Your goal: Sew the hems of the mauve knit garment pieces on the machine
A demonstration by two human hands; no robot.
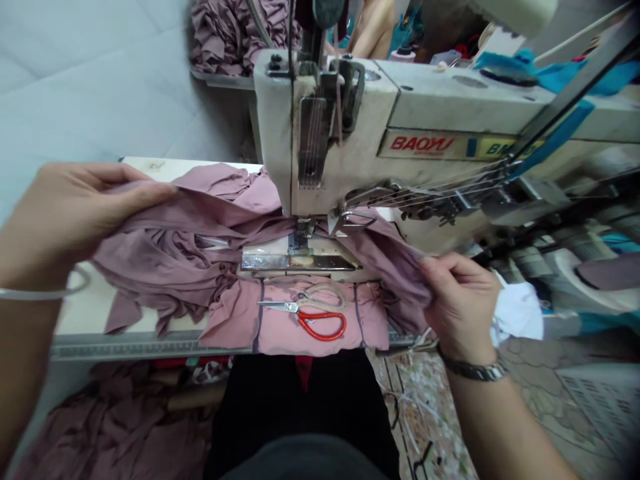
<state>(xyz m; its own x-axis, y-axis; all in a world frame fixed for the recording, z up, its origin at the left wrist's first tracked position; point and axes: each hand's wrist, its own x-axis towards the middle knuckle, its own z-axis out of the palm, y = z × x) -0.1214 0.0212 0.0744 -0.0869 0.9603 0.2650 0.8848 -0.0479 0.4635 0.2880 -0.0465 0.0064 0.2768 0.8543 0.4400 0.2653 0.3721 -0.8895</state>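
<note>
A mauve knit fabric (pixel 165 257) lies bunched on the sewing table and runs under the presser foot (pixel 303 230) of an industrial sewing machine (pixel 400 137). My left hand (pixel 95 207) pinches a fold of this cloth on the left of the needle area. To the right of the machine head, my right hand (pixel 460 307) gathers another stretch of it between fingers and thumb. Red-handled scissors (pixel 310 313) rest on a pinker piece of cloth (pixel 295 330) at the table's front, between my hands and touching neither.
A heap of mauve cloth (pixel 115 433) lies below the table's front edge (pixel 150 348) at lower left, and another (pixel 235 40) sits behind the machine. White cloth (pixel 520 313) lies right of my right hand. Thread lines and machine parts crowd the right side.
</note>
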